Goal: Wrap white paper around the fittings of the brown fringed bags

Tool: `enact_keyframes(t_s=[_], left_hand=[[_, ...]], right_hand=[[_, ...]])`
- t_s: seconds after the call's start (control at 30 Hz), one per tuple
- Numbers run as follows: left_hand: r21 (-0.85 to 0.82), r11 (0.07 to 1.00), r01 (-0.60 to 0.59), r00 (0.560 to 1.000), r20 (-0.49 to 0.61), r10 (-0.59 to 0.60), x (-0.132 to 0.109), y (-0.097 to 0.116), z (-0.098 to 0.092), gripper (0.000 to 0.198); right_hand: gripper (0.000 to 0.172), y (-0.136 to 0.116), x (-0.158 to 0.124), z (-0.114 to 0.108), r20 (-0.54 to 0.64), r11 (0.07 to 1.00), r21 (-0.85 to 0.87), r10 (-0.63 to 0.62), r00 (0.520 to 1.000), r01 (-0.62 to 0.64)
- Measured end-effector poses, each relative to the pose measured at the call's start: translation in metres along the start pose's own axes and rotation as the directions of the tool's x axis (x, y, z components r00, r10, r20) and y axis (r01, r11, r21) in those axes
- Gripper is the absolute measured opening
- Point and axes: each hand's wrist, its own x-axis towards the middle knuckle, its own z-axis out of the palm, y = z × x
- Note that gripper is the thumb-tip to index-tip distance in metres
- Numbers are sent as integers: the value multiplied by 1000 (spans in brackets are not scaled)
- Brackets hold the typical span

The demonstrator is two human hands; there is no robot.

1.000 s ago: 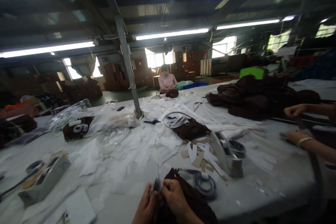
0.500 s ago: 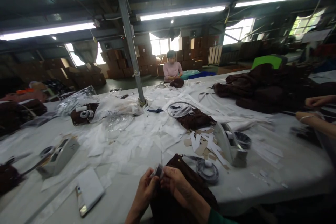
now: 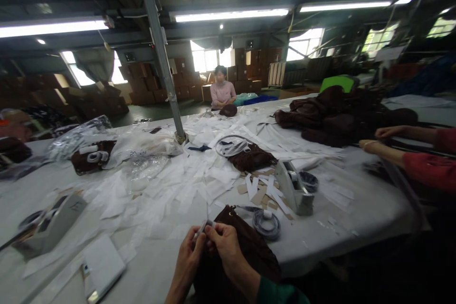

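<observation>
My left hand and my right hand meet above a dark brown bag at the table's near edge. Between them is a small greyish piece, pinched by the fingertips of both; its kind is too small to tell. The bag's upper corner shows a small gold-coloured fitting. Right of my hands, a coiled strap in greyish wrapping, with a white band round it, lies against the bag. My fingers partly cover the greyish piece, and my forearms hide some of the bag.
Tape dispensers stand left and right. A white box lies left. White paper sheets spread over the table around a metal post. Brown bags are heaped right, near a co-worker's red sleeves. Another person sits opposite.
The view has swung right, so the table's things sit further left and more of the right-hand co-worker shows. Both my hands stay at the greyish piece, which their fingers now cover more.
</observation>
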Motion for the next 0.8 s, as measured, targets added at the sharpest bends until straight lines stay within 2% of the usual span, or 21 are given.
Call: enact_keyframes(t_s=[0.1,0.3,0.43,0.7,0.8], left_hand=[[-4,999,33,999,17,-33,0,-4,0,52],[-51,999,2,997,-73,-6,-9,-3,5,50],[-137,990,20,994,-107,-35,-13,0,7,49],[-140,990,8,992,-120,-25,-6,2,15,49],[-146,989,29,997,-62,-38,-2,0,14,49]], right_hand=[[54,0,-3,-2,-12,1000,21,21,1000,-20],[58,1,-9,-4,6,999,31,22,1000,-22],[57,2,-7,-3,29,999,17,34,999,-34],[54,5,-2,-13,0,999,34,19,1000,-19],[55,6,-1,-15,23,999,-33,4,1000,-4]])
